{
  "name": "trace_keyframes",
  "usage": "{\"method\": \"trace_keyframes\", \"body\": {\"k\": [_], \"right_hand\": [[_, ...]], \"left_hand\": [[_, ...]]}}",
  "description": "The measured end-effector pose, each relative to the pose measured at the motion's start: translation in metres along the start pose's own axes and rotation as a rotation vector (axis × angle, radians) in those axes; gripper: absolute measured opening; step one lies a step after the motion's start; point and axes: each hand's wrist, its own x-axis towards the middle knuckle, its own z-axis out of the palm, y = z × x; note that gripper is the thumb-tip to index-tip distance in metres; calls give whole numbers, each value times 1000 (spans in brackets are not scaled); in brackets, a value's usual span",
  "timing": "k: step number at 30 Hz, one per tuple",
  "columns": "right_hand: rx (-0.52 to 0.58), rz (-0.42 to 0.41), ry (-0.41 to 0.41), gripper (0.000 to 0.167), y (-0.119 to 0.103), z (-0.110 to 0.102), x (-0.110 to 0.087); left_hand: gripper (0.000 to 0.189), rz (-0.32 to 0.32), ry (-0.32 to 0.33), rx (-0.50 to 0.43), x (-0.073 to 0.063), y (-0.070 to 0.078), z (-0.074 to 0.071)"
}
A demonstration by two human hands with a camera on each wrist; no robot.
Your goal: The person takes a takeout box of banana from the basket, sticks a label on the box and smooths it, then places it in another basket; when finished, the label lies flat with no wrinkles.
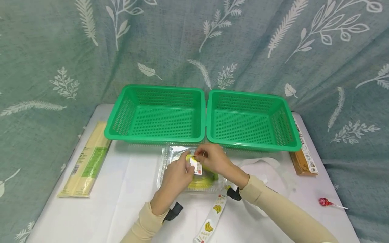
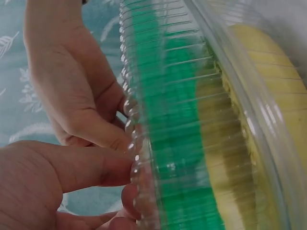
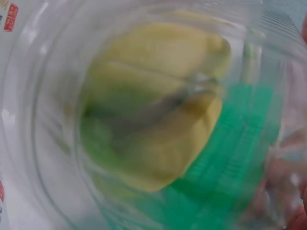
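A clear plastic clamshell box (image 1: 162, 168) with ridged edges stands in front of the baskets. Yellow-green bananas (image 1: 202, 184) show through its plastic, and a white label with a red mark (image 1: 197, 167) is seen between the hands. My left hand (image 1: 177, 175) pinches the box's rim between thumb and fingers. Close beside it, my right hand (image 1: 214, 158) has its fingertips pinched at the same rim. In the left wrist view, the left thumb (image 2: 96, 165) and the right hand (image 2: 76, 91) meet along the beaded edge. Through blurred plastic, the right wrist view shows the bananas (image 3: 163, 57).
Two green baskets (image 1: 164, 123) (image 1: 243, 126) stand side by side at the back. A noodle pack (image 1: 88, 162) lies left. On the right are a pasta box (image 1: 304, 158), a red lollipop (image 1: 324, 202) and a pale loop-shaped strip (image 1: 270, 162). A banana-printed strip (image 1: 212, 216) lies in front.
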Motion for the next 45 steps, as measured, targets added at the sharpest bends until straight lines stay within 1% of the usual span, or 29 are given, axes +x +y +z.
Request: {"method": "trace_keyframes", "body": {"k": [4, 11, 13, 19, 31, 38, 45], "right_hand": [[-13, 3, 5, 3, 2, 3, -1], [-26, -18, 27, 4, 4, 9, -1], [-33, -22, 32, 4, 4, 11, -2], [-39, -13, 41, 5, 6, 15, -2], [-42, -23, 75, 5, 7, 16, -2], [-31, 2, 63, 4, 7, 15, -2], [-34, 22, 56, 4, 7, 15, -1]], "left_hand": [[59, -4, -35, 13, 1, 1, -1], [64, 4, -92, 90, 3, 0, -2], [65, 7, -97, 105, 3, 0, -1], [65, 16, -87, 142, 3, 1, 1], [64, 23, -88, 128, 4, 1, 1], [66, 16, -94, 123, 5, 1, -1], [67, -9, -111, 103, 5, 0, -2]]}}
